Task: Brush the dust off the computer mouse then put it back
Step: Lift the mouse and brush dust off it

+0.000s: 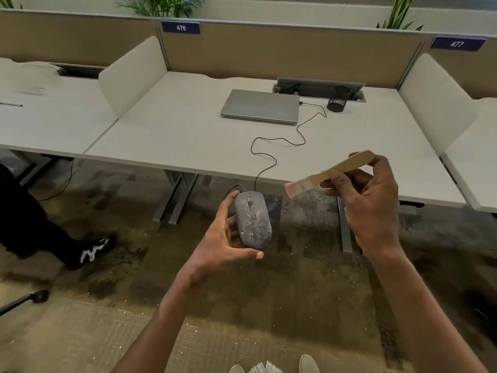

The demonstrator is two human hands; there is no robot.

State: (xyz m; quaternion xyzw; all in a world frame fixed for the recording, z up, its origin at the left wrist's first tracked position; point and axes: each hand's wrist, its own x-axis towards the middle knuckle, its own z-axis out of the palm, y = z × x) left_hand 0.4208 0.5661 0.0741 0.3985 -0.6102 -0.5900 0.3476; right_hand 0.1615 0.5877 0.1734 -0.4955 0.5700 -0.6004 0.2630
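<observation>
Now my left hand (pixel 226 238) cups the dusty wired mouse (pixel 252 220) from its left side, held out past the desk edge (pixel 215 168), while my right hand (pixel 368 200) pinches the paintbrush (pixel 330 170) above-right; I should sweep bristles away from my palm, lightly.

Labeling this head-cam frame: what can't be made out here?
- Underside of the mouse: hidden by the left hand.
- Middle of the brush handle: covered by right hand fingers.
- Pen cup contents: too dark.
- Bystander's leg: cut off by the left edge.
</observation>
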